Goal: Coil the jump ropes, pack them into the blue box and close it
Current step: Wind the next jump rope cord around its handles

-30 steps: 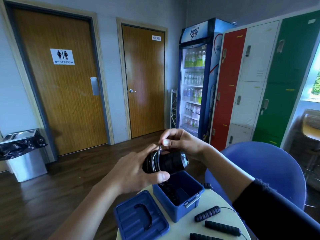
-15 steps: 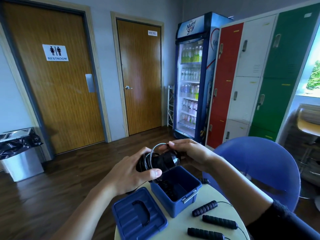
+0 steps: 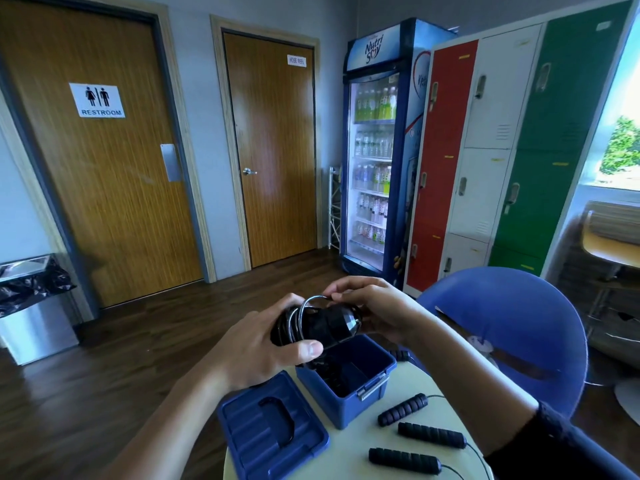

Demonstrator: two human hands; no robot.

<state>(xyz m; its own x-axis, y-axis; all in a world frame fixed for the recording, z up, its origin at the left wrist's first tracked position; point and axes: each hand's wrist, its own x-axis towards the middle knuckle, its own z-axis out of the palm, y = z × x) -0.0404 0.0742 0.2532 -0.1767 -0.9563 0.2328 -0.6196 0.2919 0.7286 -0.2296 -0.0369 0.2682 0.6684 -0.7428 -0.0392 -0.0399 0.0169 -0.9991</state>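
My left hand grips a black jump rope bundle, its handles side by side with thin cord wound around them. My right hand pinches a loop of that cord at the top of the bundle. Both hands hold it just above the open blue box, which has dark rope inside. The box's blue lid lies flat on the round table to the left of the box. Three more black ribbed rope handles with thin cords lie on the table to the right.
The small round cream table ends close to me. A blue chair stands right behind it. A lined bin sits at the left wall. Doors, a drinks fridge and lockers line the far side.
The bundle and both hands have dropped closer to the box. My right hand has brought the cord loop down onto the top of the bundle.
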